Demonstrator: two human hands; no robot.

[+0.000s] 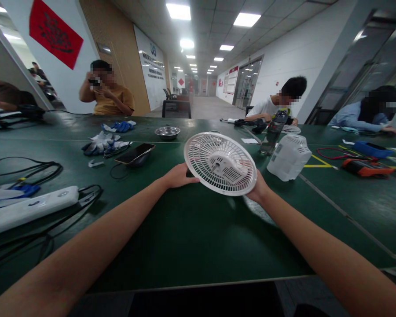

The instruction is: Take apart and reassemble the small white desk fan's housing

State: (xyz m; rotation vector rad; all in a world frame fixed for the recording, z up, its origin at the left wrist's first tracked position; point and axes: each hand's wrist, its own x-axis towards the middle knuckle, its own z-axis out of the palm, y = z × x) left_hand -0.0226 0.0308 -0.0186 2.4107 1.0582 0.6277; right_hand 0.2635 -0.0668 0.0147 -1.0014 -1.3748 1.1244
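Note:
A round white fan grille (227,174) is held up above the table, tilted so its slotted face and the metal shaft at its centre show. My left hand (180,176) is closed at the grille's left edge, thumb along the lower rim and the other fingers mostly hidden behind it. Round the right edge, my right hand (259,188) grips the rim, its fingertips partly covered by the grille. Just beyond my right hand stands a translucent white plastic housing (288,157).
A dark bottle (273,134) stands behind the housing. Leftward lie a phone (135,153), gloves (102,144), a metal bowl (167,133), and a white power strip (36,207) with black cables. An orange multimeter (367,168) lies at right. Several people sit around the green table (198,246).

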